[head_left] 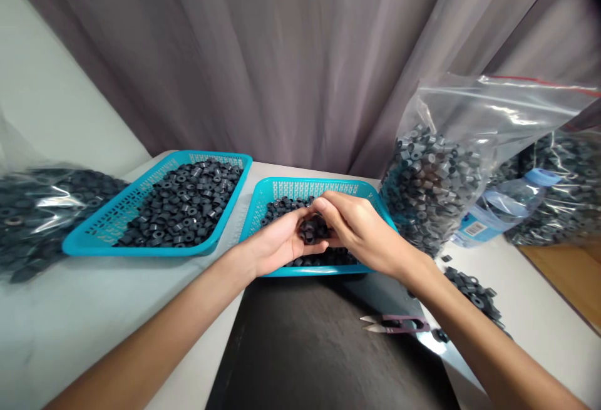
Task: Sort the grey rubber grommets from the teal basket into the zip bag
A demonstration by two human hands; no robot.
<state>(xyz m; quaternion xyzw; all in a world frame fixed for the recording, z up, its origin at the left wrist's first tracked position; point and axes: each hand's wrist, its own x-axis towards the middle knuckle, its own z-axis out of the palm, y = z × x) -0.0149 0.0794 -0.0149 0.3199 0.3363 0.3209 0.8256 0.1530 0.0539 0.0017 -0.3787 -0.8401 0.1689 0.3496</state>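
Observation:
My left hand [279, 241] is cupped, palm up, around several small black cylindrical spacers [313, 231] with holes through them. Over and beside it curls my right hand [359, 225], its thumb and fingers closed around the same handful; its fingertips are partly hidden. Both hands are above a turquoise plastic basket [307, 272], which holds many more black spacers [323, 260]. To the left, a second turquoise basket [141, 251] is filled with similar black spacers [188, 203].
Thread snips [397, 323] lie on a dark board [319, 347] in front. A clear zip bag [436, 172] of grey spacers, a water bottle [509, 206] and a loose pile of spacers [474, 294] are right. Another filled bag [51, 210] is far left; a curtain [263, 59] hangs behind.

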